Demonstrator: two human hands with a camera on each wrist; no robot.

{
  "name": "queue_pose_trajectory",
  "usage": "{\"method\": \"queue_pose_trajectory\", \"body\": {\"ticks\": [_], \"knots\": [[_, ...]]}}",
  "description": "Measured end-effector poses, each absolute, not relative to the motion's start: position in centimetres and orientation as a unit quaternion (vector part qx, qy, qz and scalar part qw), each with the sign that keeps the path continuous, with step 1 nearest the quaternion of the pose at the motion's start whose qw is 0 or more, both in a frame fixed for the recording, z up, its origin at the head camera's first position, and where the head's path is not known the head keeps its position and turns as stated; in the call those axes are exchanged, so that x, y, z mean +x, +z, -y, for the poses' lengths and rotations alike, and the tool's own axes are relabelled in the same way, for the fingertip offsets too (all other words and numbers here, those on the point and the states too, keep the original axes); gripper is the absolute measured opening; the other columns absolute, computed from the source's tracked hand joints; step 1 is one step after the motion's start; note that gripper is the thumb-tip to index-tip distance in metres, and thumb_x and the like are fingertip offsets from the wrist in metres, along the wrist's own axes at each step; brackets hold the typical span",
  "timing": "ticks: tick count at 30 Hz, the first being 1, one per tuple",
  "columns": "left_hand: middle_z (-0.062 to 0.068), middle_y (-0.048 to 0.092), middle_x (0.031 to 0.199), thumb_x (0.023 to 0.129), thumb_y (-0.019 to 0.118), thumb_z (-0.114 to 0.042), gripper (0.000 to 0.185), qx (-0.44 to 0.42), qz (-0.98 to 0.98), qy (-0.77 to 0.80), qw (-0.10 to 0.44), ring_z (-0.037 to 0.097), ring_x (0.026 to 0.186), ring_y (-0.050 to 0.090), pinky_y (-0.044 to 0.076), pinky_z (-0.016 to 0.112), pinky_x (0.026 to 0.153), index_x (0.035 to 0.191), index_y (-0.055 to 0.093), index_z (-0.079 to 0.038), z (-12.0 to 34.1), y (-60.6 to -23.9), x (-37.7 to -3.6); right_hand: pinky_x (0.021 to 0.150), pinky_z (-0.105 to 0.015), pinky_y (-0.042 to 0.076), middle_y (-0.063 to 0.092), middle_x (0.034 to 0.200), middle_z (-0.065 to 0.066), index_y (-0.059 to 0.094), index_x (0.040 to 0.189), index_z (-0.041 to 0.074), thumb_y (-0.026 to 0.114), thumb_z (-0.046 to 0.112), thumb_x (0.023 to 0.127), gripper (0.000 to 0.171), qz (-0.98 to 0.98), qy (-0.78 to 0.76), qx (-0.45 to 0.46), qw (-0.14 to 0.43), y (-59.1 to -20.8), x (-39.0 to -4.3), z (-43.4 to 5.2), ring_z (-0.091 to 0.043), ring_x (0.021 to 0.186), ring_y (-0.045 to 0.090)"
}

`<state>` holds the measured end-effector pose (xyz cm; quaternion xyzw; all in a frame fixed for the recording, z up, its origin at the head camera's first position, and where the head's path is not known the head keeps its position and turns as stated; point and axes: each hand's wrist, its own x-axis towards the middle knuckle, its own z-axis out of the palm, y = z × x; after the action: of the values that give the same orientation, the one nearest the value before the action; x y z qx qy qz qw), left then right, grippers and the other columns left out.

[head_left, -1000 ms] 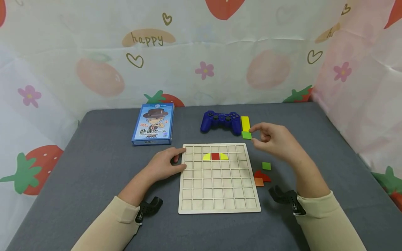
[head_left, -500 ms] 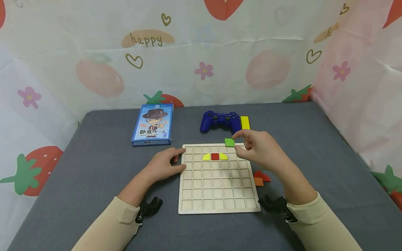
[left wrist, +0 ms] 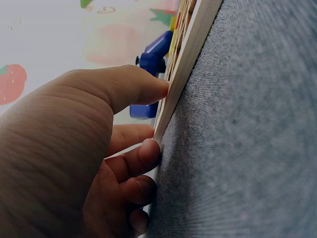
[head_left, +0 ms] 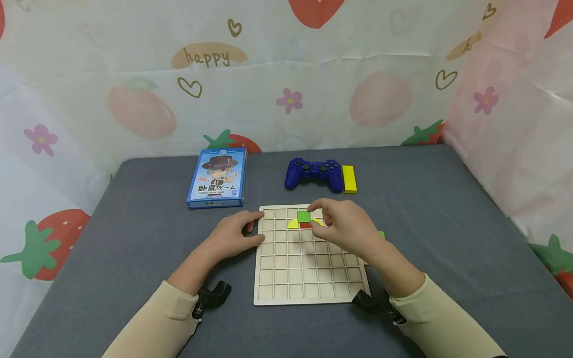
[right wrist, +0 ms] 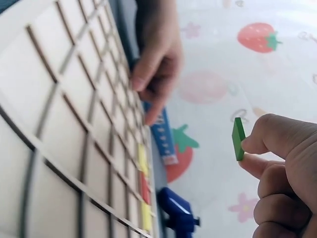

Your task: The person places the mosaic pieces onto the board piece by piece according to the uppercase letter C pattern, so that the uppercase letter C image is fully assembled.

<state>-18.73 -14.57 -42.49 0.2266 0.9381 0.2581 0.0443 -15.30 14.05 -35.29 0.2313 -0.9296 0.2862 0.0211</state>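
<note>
My right hand [head_left: 351, 226] pinches a green square tile [head_left: 304, 217] between thumb and index finger, above the far rows of a wooden grid board [head_left: 286, 294]. In the right wrist view, the green tile [right wrist: 238, 140] stands out from the fingertips, clear of the board. Under it, a red square tile [head_left: 306, 225] sits in the grid between two yellow curved tiles, the left one [head_left: 293, 224] plainly visible and the right one partly covered by my hand. At the board's left edge, the thumb and index fingertip of my left hand [head_left: 235, 232] touch the rim; its other fingers are bent.
Behind the board are a blue game controller [head_left: 313, 174], a yellow rectangular block [head_left: 349, 179] and a blue boxed game [head_left: 218, 179]. Another green tile [head_left: 382, 234] and a sliver of orange tile [head_left: 366, 263] show beside my right forearm. A printed cloth hangs behind the table.
My right hand has taken the green tile from beside the yellow block and carried it leftward over the board, above the red tile. The left hand stays at the board's edge.
</note>
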Motion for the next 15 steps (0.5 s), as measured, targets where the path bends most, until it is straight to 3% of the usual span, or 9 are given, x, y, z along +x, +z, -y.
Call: {"method": "queue_pose_trajectory", "body": {"ticks": [15], "knots": [[-0.003,0.045,0.080,0.084,0.067,-0.038,0.053,0.227,-0.937,0.260,0.043,0.013,0.065,0.040,0.032,0.032,0.061,0.131,0.056,-0.016,14.6,-42.3,-18.6,0.045,-0.025,0.025,0.044,0.053,0.009,0.067,0.108,0.018,0.060,0.022,0.082,0.027,0.937,0.257,0.237,-0.016,-39.7,-16.3,-12.2,-0.005,0.045,0.033]]}}
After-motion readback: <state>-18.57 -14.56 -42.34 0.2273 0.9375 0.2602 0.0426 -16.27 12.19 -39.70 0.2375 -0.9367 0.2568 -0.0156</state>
